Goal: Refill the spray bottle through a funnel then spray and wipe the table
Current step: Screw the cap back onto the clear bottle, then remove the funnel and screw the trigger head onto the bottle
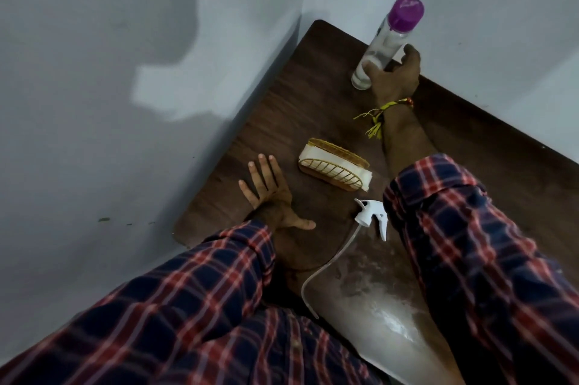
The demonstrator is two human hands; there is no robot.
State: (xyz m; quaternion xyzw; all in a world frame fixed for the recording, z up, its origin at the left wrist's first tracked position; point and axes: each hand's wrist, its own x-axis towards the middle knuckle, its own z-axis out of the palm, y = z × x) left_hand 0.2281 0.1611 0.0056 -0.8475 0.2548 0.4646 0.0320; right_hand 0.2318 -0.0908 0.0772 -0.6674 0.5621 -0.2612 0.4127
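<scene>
1. Head view: a dark wooden table fills the corner between two pale walls, with a shiny patch near its front edge.
2. Both arms wear plaid sleeves.
3. The right hand reaches to the far corner, fingers wrapped around the lower part of a clear bottle with a purple cap, standing on the table.
4. The left hand lies flat, fingers spread, holding nothing.
5. A napkin holder sits between the arms.
6. The white spray head lies near the right sleeve, its tube trailing forward.
</scene>
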